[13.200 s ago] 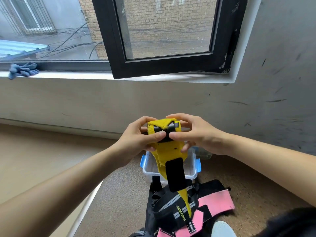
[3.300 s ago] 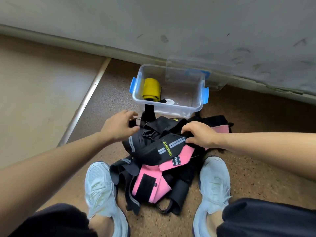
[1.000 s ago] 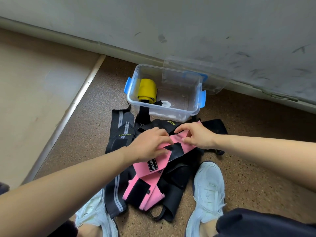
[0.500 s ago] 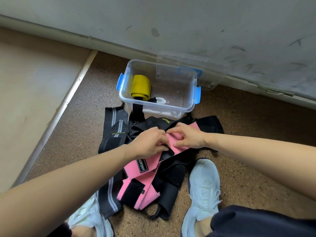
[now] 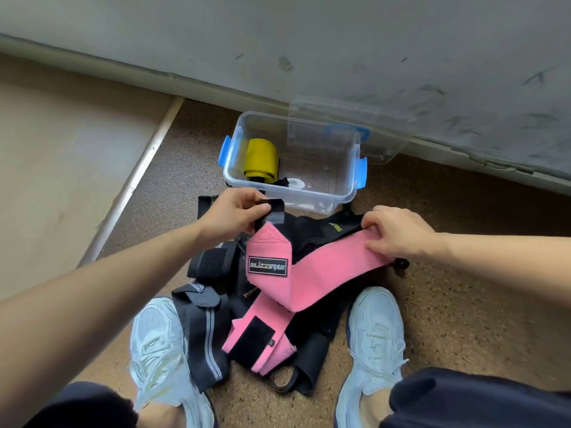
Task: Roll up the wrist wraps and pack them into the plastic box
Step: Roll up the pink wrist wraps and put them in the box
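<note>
Left hand (image 5: 234, 211) grip pinches black end tab of pink fabric wrist wrap (image 5: 324, 270); right hand (image 5: 398, 233) grip pinches opposite end, arms extended forward over floor.

pink wrap (image 5: 327, 268) | now spread out | left grip (image 5: 234, 213), right grip (image 5: 398, 233) apart

My shoes (image 5: 375, 332) pale grey-white, pink wrap (image 5: 327, 270), black patch (image 5: 268, 266), yellow roll (image 5: 261, 160), clear box (image 5: 352, 186), blue clasps (image 5: 362, 173), grey-striped black wraps (image 5: 204, 335).
</note>
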A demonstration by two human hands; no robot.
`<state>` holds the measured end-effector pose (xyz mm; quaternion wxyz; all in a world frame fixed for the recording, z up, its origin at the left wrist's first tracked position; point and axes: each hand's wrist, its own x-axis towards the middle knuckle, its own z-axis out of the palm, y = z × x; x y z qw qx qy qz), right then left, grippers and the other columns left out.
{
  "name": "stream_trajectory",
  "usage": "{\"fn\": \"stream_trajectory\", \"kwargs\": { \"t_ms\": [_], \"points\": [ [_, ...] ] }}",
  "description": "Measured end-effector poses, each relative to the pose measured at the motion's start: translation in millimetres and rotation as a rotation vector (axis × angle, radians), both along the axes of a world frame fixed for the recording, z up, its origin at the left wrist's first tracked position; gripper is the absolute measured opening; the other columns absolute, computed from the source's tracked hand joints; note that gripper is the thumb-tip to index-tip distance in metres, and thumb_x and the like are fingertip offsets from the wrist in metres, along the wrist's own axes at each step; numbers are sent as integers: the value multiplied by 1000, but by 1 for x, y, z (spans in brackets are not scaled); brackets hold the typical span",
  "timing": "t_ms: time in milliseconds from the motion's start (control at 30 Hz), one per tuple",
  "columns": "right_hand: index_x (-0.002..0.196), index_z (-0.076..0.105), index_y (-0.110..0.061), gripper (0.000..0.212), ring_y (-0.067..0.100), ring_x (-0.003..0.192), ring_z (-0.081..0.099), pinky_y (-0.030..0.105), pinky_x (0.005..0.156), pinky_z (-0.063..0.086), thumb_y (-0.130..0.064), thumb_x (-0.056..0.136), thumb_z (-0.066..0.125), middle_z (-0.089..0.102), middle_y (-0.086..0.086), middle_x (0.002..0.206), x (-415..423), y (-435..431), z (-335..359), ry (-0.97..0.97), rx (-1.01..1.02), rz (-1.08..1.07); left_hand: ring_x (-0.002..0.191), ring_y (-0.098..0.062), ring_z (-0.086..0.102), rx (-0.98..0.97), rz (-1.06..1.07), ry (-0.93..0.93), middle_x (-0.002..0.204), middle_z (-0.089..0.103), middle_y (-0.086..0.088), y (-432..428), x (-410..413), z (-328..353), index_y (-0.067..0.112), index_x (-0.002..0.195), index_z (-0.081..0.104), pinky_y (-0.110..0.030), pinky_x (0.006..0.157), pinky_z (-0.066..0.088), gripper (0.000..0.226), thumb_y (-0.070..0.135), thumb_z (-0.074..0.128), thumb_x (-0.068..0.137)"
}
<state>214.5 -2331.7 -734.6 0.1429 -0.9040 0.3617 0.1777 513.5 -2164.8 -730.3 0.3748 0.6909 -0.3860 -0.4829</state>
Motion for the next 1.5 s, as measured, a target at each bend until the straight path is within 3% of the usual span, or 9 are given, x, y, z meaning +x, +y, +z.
{"fn": "stream_trajectory", "kwargs": {
  "t_ms": [67, 167, 267, 400, 600, 733, 900, 1233, 1500],
  "points": [
    [105, 70, -27, 20, 13, 96, 65, 36, 84, 53, -33, 86, 70, 66, -12, 104, 11, 13, 11, -255, 99, -82, 55, -6, 55, -36, 16, 50, 70, 64, 0, -5, -14, 7, 11, 92, 66, -17, 51, 46, 12, 5, 61, 101],
    [118, 72, -21, 32, 3, 105, 67, 22, 92, 52, -34, 88, 77, 73, -10, 114, 42, 44, 40, -537, 680, -291, 65, 4, 60, -148, 96, 84, 77, 67, 6, -17, -37, 17, 13, 94, 67, -10, 64, 46, 15, 0, 61, 99],
    [120, 68, -12, 31, 5, 102, 70, 15, 81, 53, -23, 91, 73, 76, -6, 109, 65, 67, 53, -677, 966, -495, 81, -10, 64, -221, 218, 155, 86, 70, -4, -30, -49, 25, 16, 91, 68, -19, 77, 50, 17, 2, 63, 98],
    [117, 67, 3, 25, 26, 95, 66, 42, 94, 56, -8, 95, 68, 73, 21, 107, 78, 70, 62, -749, 1058, -632, 73, -7, 60, -273, 404, 227, 79, 67, 2, -40, -59, 38, 13, 93, 67, -23, 75, 50, 11, 4, 63, 99],
    [107, 60, -5, 6, 22, 84, 71, 32, 66, 61, -4, 101, 59, 71, 12, 96, 65, 41, 75, -651, 775, -667, 70, -10, 62, -133, 385, 276, 88, 69, 0, -22, -53, 34, 12, 107, 66, -25, 66, 54, 13, 23, 62, 102],
    [105, 69, -10, 11, 31, 93, 74, 52, 84, 60, -4, 99, 62, 75, 17, 101, 36, 3, 80, -528, 579, -565, 82, -14, 67, 205, 147, -184, 86, 73, 9, 23, -58, -23, 24, 88, 69, -35, 83, 55, 18, 42, 73, 85],
    [90, 69, -16, 9, 12, 80, 67, 27, 71, 54, -12, 98, 67, 75, 4, 90, 17, -22, 108, -383, 441, -336, 103, -25, 62, 540, -53, -416, 109, 61, 3, 59, -89, -53, 22, 107, 52, -36, 82, 45, 46, 57, 69, 82],
    [79, 60, -14, 26, 10, 63, 54, 17, 55, 43, -31, 97, 68, 64, 0, 75, 26, -15, 164, -291, 290, -178, 79, -18, 67, 334, -115, -258, 84, 75, -2, 47, -89, -28, 19, 83, 69, -35, 75, 52, 3, 19, 69, 86],
    [80, 55, -22, 24, 9, 67, 60, 18, 58, 49, -11, 98, 65, 64, -2, 78, 23, 9, 221, -510, 371, -282, 77, -15, 57, -23, -239, -46, 82, 59, -6, 13, -65, 110, -1, 94, 58, -30, 70, 45, 20, 17, 62, 100]
  ]
}}
